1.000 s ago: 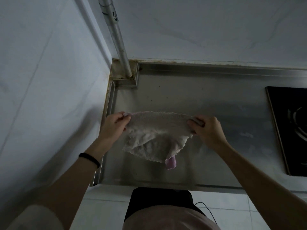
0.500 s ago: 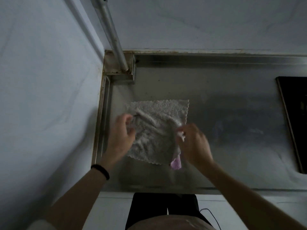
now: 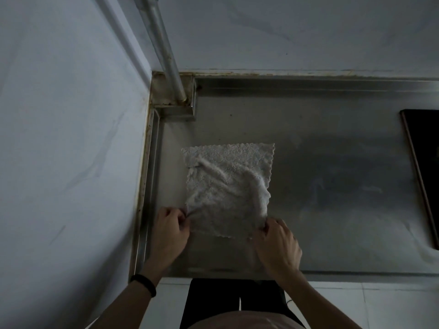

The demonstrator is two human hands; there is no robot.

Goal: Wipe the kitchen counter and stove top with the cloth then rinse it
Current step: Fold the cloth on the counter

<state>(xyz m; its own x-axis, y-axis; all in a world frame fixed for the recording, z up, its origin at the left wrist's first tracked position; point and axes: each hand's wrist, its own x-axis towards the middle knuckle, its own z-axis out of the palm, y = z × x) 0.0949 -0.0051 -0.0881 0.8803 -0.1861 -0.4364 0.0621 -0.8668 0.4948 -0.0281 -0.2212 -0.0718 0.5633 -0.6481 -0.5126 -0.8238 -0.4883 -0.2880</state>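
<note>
Cloth [image 3: 228, 186], pale and nubbly with a scalloped edge, lay spread almost flat on the steel counter [image 3: 332, 167]. It sat toward the counter's left end, just short of the raised lip along the left wall [image 3: 59, 138]. Two ridges of wrinkled fabric ran across it from the far-left part down toward the near-right corner. Its far edge lay straight, and its far-left corner was folded over a little.

The left hand [image 3: 172, 227] sat at the near-left corner of the cloth with its fingers curled. Its grip was closed on that corner in a pinch between thumb and fingertips. The right hand [image 3: 279, 245] sat at the near-right corner, knuckles up and fingers bent. Its grip looked clamped on the cloth's edge in the same way, though the fingertips were mostly hidden under the hand. Both hands were low, close to the counter's front edge. A black band [image 3: 143, 284] circled the left wrist.

At the back-left corner of the counter a grey pipe [image 3: 164, 51] came down the wall into a boxed steel surround [image 3: 177, 108], with rusty staining along the seam. Well apart from the cloth, at the right edge of the view, the dark stove top [image 3: 425, 176] was set into the counter, with only its left strip showing. The light was dim.
</note>
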